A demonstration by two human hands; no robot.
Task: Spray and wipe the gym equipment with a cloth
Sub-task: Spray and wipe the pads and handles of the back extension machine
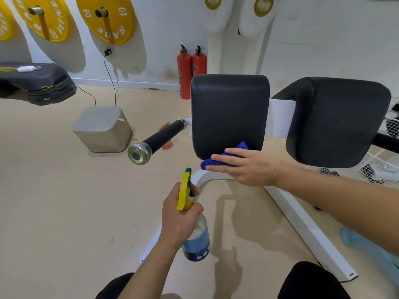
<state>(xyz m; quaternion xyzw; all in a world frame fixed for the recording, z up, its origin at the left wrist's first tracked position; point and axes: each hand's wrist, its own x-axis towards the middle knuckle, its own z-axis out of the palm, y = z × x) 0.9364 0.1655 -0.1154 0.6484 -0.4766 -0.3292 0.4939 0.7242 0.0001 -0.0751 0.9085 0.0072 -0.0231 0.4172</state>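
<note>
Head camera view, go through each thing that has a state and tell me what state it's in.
Spray bottle: upright, partly full, held in the left-hand grip.
Blue cloth: bunched, pressed against the left pad's lower edge by the right-hand grip, fingers straight.
Left pad: cloth on it.
Right pad: untouched.
Fire extinguishers: standing upright by the wall.
Yellow plates: hanging on wall pegs.

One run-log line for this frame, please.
phase: wipe | right hand: presses blue cloth on lower edge of black pad | left hand: grips spray bottle below pad
</note>
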